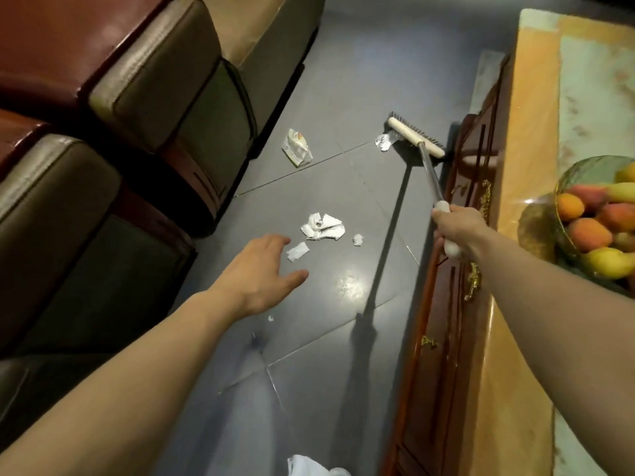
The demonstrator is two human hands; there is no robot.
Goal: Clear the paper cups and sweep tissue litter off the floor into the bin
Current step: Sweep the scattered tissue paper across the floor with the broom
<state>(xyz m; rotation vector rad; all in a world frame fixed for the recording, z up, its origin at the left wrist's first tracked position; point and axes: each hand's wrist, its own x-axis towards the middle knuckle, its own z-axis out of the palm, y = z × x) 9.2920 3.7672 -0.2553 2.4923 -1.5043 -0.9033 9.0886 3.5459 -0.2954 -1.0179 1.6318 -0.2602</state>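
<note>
Right hand (453, 228) grips the broom (417, 140), left hand (261, 269) hangs open; drag that foil scrap (385, 142) toward the tissue pile (323, 227) (short, low strokes).

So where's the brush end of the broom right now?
In the head view the broom head rests on the floor, upper right of centre, beside the wooden table, with a crumpled tissue at its left end.

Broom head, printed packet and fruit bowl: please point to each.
broom head (410, 134), head view, pale wooden block.
printed packet (297, 148), head view, its middle.
fruit bowl (567, 173), head view, glass rim.
</note>
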